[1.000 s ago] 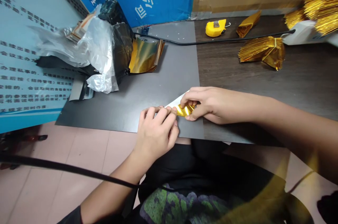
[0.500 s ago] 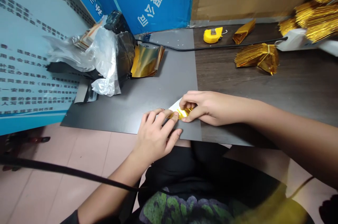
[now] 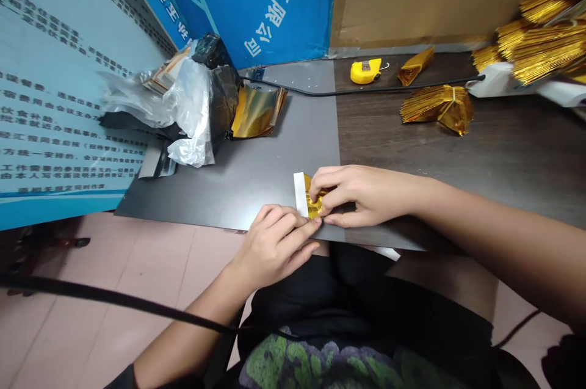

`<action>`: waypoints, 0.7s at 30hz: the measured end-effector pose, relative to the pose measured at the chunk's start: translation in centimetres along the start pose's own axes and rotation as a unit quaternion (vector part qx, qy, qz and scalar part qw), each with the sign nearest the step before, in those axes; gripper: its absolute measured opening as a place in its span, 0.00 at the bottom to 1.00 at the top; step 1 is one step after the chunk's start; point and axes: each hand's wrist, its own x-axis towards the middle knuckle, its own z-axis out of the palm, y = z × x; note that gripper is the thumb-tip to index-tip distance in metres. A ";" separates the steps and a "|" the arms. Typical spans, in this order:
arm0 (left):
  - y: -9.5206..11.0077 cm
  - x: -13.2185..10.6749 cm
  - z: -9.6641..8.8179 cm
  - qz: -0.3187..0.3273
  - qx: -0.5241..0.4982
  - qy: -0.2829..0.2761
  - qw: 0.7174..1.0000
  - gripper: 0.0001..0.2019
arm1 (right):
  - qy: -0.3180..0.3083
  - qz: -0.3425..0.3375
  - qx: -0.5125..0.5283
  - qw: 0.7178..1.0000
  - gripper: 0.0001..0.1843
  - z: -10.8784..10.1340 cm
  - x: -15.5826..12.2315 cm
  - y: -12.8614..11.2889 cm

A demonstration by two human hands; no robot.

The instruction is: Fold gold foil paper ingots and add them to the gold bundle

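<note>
A small sheet of gold foil paper (image 3: 313, 208), with a white strip along its left side, lies on the grey mat near the table's front edge. My left hand (image 3: 277, 245) holds its lower edge, fingers close together and fingertips on the paper. From the right, my right hand (image 3: 352, 195) grips the same paper with bent fingers, the thumb at its lower edge. Part of the sheet is hidden under my fingers, so its folds are hard to make out.
Behind are a stack of gold paper (image 3: 259, 111), a crumpled plastic bag (image 3: 190, 102) and a yellow tape measure (image 3: 366, 71). At right are a folded gold piece (image 3: 415, 65), a tied gold bundle (image 3: 439, 108) and more gold bundles (image 3: 535, 47). A black cable (image 3: 315, 94) crosses the table.
The gold paper has turned, so its white part now stands as an upright strip at the left. Both hands have shifted slightly down toward the table edge. The view has moved a little.
</note>
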 end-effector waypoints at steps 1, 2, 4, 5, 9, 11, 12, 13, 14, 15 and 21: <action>-0.1 0.0 -0.1 -0.003 -0.016 -0.003 1.000 0.19 | 0.002 -0.004 0.000 1.000 0.08 0.1 0.0 0.1; -0.2 0.1 -0.2 -0.011 -0.030 -0.007 0.999 0.18 | 0.002 -0.006 0.000 1.000 0.09 0.2 0.0 0.3; -0.5 0.1 -0.4 -0.023 -0.055 -0.010 0.998 0.14 | 0.008 -0.012 -0.003 1.000 0.09 0.5 0.1 0.6; -0.6 0.2 -0.5 -0.023 -0.061 -0.007 0.998 0.12 | 0.013 -0.017 -0.005 1.000 0.10 0.6 0.1 0.7; -0.8 0.0 -0.4 -0.014 -0.063 0.016 0.998 0.07 | 0.032 -0.030 -0.013 0.999 0.12 1.2 0.2 0.9; -0.7 -0.1 -0.2 -0.014 -0.063 0.019 0.998 0.08 | 0.037 -0.028 -0.014 0.999 0.13 1.5 0.4 0.8; -0.7 -0.2 -0.1 -0.012 -0.061 0.021 0.998 0.09 | 0.040 -0.028 -0.014 0.999 0.13 1.7 0.4 0.8; -0.6 -0.2 0.0 -0.010 -0.059 0.025 0.998 0.09 | 0.042 -0.027 -0.015 0.999 0.13 1.8 0.5 0.7; -0.6 -0.3 0.1 -0.009 -0.059 0.027 0.998 0.09 | 0.044 -0.028 -0.015 0.999 0.13 1.9 0.6 0.7; -0.6 -0.3 0.1 -0.008 -0.060 0.027 0.998 0.09 | 0.044 -0.028 -0.016 0.999 0.13 1.9 0.6 0.7; -1.4 0.4 -0.3 -0.013 -0.080 -0.013 0.997 0.05 | 0.033 -0.031 -0.017 0.999 0.12 1.9 0.7 0.7</action>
